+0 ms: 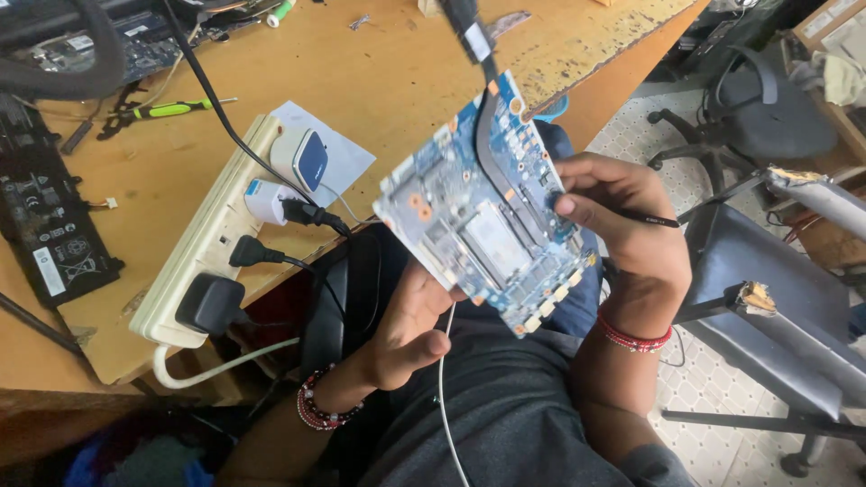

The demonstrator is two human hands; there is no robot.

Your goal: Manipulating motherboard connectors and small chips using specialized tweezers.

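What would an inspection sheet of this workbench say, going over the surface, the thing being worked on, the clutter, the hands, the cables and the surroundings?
Surface: worn wooden bench, edge chipped and stained.
Job's things: blue circuit board with a dark curved pipe, held up in the air; thin black tool.
Clutter: green-handled tool, black flat battery pack, opened device at the far edge.
Hands: left hand supports the board from beneath; right hand has a grip on the board's edge and the tool.
Cables: white power strip with several plugs and adapters; white cord across the lap.
Surroundings: tiled floor, dark chairs.
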